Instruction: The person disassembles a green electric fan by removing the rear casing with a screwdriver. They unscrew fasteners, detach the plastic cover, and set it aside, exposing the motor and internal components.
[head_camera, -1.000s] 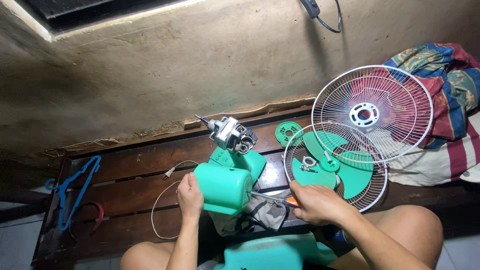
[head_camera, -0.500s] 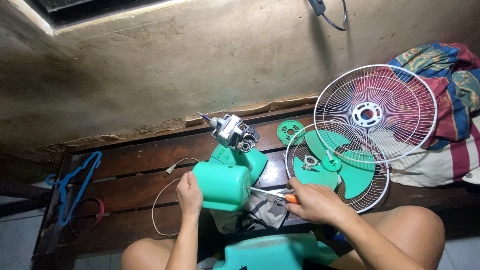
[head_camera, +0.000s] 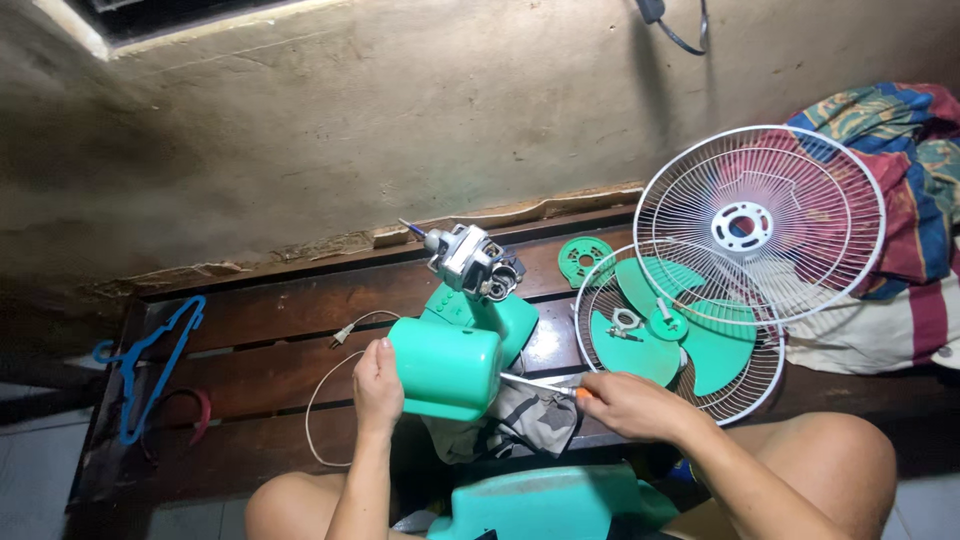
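Head view: two bare hands work on a green plastic fan motor housing over a dark wooden slatted desk.

Nearest, a green plastic fan base lies between the knees. The left hand has its grip wrapped on the housing's left end, steadying it above the desk. The right hand pinches an orange-handled screwdriver, its shaft reaching the housing's right end. Behind the housing stands the bare metal fan motor on its green neck. To the right, a white wire fan guard holds green fan blades; a second white wire guard leans behind. A blue plastic hanger lies far left.
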